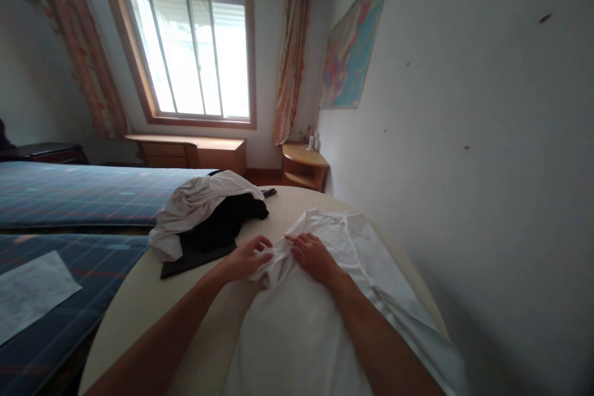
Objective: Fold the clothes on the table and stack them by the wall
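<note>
A white shirt point(297, 334) is spread over the round table, its fabric bunched into folds at the left edge. My left hand point(245, 258) is at those folds, fingers curled and closed on the cloth. Just to the right, my right hand point(316, 258) lies palm down on the shirt, fingers stretched flat and pointing left toward the folds. A seam runs down the shirt's right part, where the cloth is creased.
The cream round table point(195, 322) also bears a heap of a light garment point(195, 201) and black clothing point(223, 223) at its far left. Blue plaid mattresses point(102, 195) stand to the left, a paper point(37, 294) on one. A white wall point(501, 198) borders the right.
</note>
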A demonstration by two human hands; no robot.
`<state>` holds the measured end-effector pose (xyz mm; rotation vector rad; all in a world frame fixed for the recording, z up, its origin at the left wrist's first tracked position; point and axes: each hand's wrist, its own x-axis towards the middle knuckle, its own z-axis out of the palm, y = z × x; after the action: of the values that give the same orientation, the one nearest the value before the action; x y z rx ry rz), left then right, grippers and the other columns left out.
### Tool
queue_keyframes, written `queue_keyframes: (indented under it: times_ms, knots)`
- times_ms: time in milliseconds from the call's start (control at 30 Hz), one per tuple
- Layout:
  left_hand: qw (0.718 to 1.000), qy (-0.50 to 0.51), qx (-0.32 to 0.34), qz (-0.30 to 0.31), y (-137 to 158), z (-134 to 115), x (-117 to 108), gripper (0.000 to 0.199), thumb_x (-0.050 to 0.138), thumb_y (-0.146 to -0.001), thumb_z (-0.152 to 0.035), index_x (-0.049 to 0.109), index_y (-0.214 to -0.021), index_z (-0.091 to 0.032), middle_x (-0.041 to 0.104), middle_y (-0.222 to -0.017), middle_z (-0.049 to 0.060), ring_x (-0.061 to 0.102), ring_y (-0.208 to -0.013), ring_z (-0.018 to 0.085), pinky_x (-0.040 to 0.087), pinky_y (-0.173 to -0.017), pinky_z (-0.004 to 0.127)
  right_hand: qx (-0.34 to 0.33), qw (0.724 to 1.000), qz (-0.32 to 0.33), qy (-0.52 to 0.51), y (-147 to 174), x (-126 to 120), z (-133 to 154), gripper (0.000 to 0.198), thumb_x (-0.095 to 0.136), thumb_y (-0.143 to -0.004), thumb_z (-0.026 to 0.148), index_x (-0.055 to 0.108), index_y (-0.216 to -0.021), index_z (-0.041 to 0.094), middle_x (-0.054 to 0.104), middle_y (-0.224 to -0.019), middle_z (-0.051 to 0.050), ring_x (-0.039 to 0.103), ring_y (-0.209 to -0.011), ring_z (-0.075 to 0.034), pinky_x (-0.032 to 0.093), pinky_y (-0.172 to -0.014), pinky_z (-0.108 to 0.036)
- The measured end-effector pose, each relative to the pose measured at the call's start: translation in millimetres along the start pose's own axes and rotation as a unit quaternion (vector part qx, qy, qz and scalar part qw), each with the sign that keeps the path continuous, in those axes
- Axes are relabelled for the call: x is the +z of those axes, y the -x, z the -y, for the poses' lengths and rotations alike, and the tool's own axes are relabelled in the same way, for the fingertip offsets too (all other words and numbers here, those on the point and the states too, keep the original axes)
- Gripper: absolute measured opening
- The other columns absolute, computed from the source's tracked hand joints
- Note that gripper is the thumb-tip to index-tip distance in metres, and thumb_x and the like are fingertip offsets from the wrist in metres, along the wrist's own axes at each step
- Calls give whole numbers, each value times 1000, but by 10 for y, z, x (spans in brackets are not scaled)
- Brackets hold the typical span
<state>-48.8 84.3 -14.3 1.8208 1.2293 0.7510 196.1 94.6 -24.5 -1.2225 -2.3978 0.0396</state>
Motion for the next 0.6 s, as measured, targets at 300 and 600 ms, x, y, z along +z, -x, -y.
queue_keyframes:
  times_ms: [300, 600]
  knots:
    - [967, 203, -14, -151, -102, 161, -506, 55, 76, -63, -54, 61, -99, -16, 61, -73, -3, 55, -62, 10, 42, -56, 20, 18, 997, -45, -53, 13, 85, -44, 42, 50, -94, 22, 48, -136, 19, 64, -112, -9, 56, -106, -22, 42, -101, -39]
    - [938, 236, -11, -255, -143, 277, -585, 65, 85, -54, -32, 63, -113, -20, 64, -119, 8, 65, -85, 15, 54, -74, 27, -23, 996, 17, -79, 40, 103, 2, 50, 57, -91, 40, 52, -138, 23, 58, -136, -11, 49, -129, -27, 36, -111, -46]
